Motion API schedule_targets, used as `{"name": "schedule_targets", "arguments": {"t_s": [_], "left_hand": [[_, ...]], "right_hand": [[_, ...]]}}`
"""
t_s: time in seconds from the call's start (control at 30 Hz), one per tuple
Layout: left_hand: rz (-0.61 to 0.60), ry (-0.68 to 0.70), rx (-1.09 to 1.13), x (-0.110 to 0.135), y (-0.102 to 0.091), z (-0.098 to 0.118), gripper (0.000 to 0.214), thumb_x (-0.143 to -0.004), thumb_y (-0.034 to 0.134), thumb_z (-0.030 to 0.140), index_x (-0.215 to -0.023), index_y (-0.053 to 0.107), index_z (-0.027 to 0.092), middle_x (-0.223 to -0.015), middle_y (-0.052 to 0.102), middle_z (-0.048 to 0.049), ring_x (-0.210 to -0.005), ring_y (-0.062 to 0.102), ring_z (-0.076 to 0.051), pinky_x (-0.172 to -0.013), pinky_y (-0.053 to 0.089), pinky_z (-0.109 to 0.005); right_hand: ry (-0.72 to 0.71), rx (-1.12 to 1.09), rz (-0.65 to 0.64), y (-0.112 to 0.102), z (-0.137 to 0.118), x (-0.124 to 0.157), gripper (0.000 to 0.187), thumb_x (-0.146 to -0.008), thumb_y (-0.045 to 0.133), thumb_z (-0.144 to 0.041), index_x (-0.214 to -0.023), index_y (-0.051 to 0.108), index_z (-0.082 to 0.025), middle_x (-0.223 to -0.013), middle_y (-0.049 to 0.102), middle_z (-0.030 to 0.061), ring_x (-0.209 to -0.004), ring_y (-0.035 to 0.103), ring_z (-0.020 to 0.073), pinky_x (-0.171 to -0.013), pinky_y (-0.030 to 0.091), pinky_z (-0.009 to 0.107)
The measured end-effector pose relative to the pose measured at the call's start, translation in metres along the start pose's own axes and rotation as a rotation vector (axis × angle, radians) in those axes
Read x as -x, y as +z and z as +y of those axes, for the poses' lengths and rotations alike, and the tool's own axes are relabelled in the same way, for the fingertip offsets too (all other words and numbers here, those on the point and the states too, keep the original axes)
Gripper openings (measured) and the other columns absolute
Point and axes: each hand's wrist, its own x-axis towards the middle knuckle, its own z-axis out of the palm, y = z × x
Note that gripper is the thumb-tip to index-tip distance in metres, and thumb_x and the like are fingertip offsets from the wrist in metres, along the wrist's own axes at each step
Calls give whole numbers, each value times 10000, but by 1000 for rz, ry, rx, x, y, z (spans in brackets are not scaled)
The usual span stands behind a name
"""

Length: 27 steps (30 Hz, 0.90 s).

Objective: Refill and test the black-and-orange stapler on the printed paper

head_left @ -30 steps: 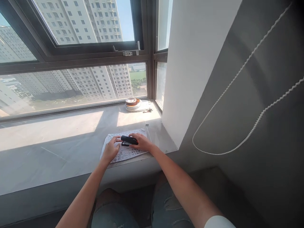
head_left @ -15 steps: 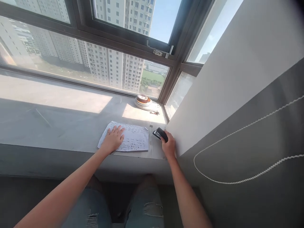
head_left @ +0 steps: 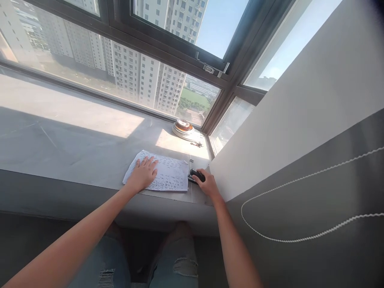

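Sheets of handwritten paper (head_left: 172,174) lie on the window sill, slightly creased at the corners. My left hand (head_left: 142,174) rests flat on their left part with the fingers spread. A black stapler (head_left: 198,175) is gripped in my right hand (head_left: 209,185), its front end at the right edge of the paper. Whether paper sits between the stapler's jaws I cannot tell. A small strip of what look like staples (head_left: 191,161) lies on the sill just behind the stapler.
In the corner by the window stands a stack of round plate-like things (head_left: 183,129), with a small dark tangle (head_left: 197,144) beside it. A wall (head_left: 270,140) rises close on the right. A white bead cord (head_left: 279,241) hangs there. The sill's front edge (head_left: 90,185) runs before my knees.
My right hand has moved left with the stapler, bringing it from a gap away up to the paper's right edge. My left hand stays on the paper. The view has tilted a little.
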Motion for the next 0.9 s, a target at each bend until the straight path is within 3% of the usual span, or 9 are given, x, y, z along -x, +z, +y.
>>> {"name": "schedule_targets", "arguments": {"t_s": [0.1, 0.27, 0.4, 0.57, 0.9], "left_hand": [[-5, 1, 18, 0, -1, 1, 626, -1059, 272, 403, -1639, 382, 194, -1729, 278, -94, -1611, 190, -334, -1283, 147, -622], [-9, -8, 60, 1, -3, 3, 616, -1057, 293, 407, -1635, 390, 218, -1731, 276, -76, -1611, 195, -330, -1288, 148, -607], [6, -1, 65, 2, -4, 4, 608, -1053, 307, 397, -1627, 407, 222, -1726, 291, -81, -1606, 209, -333, -1287, 147, -606], [32, -1, 71, 3, -4, 7, 613, -1048, 303, 379, -1619, 420, 189, -1716, 314, -105, -1595, 232, -349, -1278, 156, -623], [75, -8, 119, 1, 1, 8, 607, -1031, 328, 373, -1595, 465, 193, -1701, 349, -110, -1585, 248, -348, -1283, 139, -608]], "right_hand": [[-5, -3, -17, 5, -12, -13, 410, -1010, 484, -567, -940, 684, -217, -883, 712, 41, -804, 628, 204, -700, 433, 289], [78, 110, -87, 15, -25, -34, 490, -1052, 348, -502, -651, 426, -229, -599, 450, -18, -598, 432, 165, -578, 257, 292], [115, 179, -167, 18, -31, -45, 445, -1036, 323, -392, -624, 360, -229, -596, 436, -8, -617, 438, 173, -583, 238, 299], [158, 232, -191, 19, -33, -46, 416, -999, 342, -330, -604, 417, -223, -623, 498, 14, -662, 457, 179, -599, 256, 295], [111, 187, -200, 14, -24, -33, 421, -965, 340, -386, -596, 466, -228, -578, 467, 2, -600, 459, 177, -558, 246, 297]]}}
